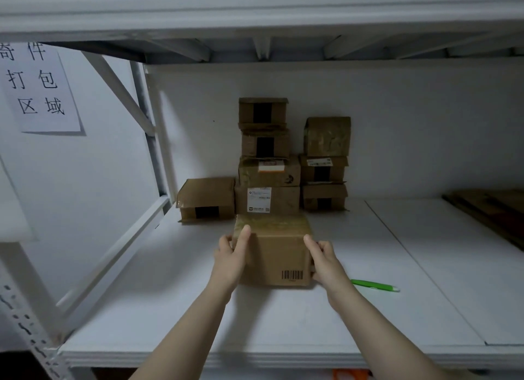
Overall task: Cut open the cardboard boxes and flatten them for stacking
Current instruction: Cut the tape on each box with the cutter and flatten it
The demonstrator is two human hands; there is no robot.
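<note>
A taped cardboard box with a barcode on its near face stands on the white shelf. My left hand grips its left side, thumb lying over the top edge. My right hand holds the right side, fingers wrapped behind the corner. A green utility knife lies on the shelf just right of the box, untouched.
Several sealed cardboard boxes are stacked against the back wall, with a lone box at the left. Flattened cardboard lies at the far right. A paper sign hangs on the left wall.
</note>
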